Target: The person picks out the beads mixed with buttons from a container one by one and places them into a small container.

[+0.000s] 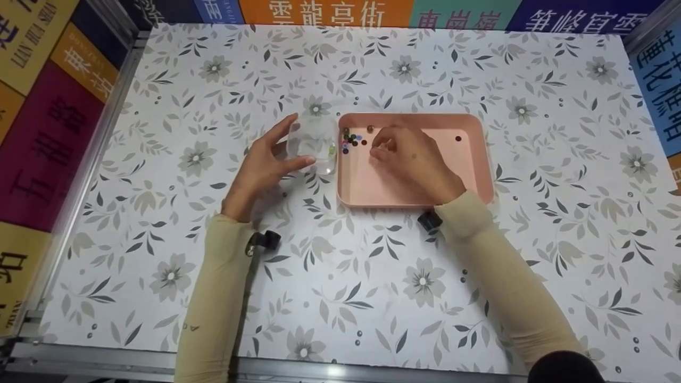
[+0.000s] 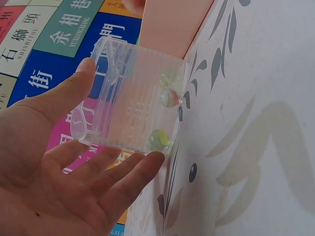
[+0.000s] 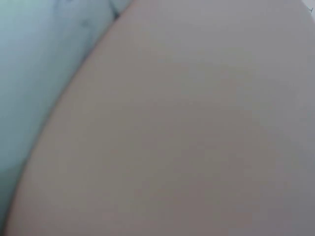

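Note:
My left hand (image 1: 263,162) holds a clear plastic box (image 1: 311,143), thumb on one side and fingers round the other. Inside the box, several glass marbles (image 2: 160,139) show green, yellow and red swirls. Just right of it stands a pink tray (image 1: 415,205). Several small dark and coloured beads or marbles (image 1: 346,151) lie along the tray's left end. Above the tray's middle is my right hand (image 1: 412,157), fingers curled with the fingertips close together. Whether anything sits between them is hidden. The right wrist view is a blur.
One dark bead (image 1: 458,138) lies apart near the tray's right end, and a brownish one (image 1: 370,128) by its back wall. A floral cloth (image 1: 340,298) covers the table. Panels with large printed characters (image 1: 327,13) stand along the back and sides.

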A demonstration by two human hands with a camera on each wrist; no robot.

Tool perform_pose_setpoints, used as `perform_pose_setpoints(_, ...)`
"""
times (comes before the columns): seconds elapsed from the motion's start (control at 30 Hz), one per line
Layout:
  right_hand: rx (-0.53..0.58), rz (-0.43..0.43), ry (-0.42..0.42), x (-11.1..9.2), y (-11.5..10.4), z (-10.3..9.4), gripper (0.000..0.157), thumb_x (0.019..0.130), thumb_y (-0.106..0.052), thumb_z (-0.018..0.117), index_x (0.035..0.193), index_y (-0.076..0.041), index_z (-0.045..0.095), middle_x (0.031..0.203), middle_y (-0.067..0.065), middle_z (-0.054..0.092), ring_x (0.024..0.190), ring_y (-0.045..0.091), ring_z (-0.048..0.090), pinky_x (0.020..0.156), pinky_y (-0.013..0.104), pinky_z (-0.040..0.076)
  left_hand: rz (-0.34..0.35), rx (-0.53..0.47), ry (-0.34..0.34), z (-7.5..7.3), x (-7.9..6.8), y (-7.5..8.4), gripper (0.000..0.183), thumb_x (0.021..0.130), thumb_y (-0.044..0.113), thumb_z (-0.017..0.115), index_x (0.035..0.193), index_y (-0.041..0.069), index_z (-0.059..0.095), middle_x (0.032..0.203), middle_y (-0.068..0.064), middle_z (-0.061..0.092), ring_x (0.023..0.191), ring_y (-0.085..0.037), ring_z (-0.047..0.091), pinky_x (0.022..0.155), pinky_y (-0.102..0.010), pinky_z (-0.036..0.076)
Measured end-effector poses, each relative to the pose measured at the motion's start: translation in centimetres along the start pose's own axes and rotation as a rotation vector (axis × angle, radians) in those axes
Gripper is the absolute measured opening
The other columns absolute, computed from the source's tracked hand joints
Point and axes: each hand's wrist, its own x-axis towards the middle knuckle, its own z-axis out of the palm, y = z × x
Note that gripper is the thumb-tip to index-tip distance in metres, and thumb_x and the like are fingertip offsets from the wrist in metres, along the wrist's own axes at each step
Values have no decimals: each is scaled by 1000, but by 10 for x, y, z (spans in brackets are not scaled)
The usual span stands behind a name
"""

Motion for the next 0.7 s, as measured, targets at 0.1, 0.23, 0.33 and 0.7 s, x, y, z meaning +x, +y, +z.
perform_pose_setpoints(0.1,4,-17,22,-1,-4,0,16,99,-25,72,110,-15,76,128,2,63,104,23,65,89,40,54,-3,14,4,0,0,0,93,83,29,89,161,37,38,167,-2,42,152,-29,46,124,-39,42)
perform_pose_setpoints(0.23,1,-20,41,-4,-8,0,15,99,-28,72,110,-18,77,132,0,63,105,23,64,89,40,55,-3,14,0,0,0,1,94,83,29,90,161,37,38,167,-3,42,151,-30,46,123,-37,43)
perform_pose_setpoints(0.33,11,-30,65,-6,-10,0,14,99,-28,72,109,-19,77,131,-1,64,109,24,65,91,41,55,-6,11,-2,0,0,1,94,83,29,90,161,37,38,167,-3,41,152,-29,46,123,-37,43)
perform_pose_setpoints(0.7,49,-171,184,-11,-20,1,16,98,-30,73,105,-16,77,119,-1,69,105,23,68,87,41,57,14,28,5,0,0,0,94,84,29,89,162,36,37,168,-5,40,151,-32,47,124,-44,41)
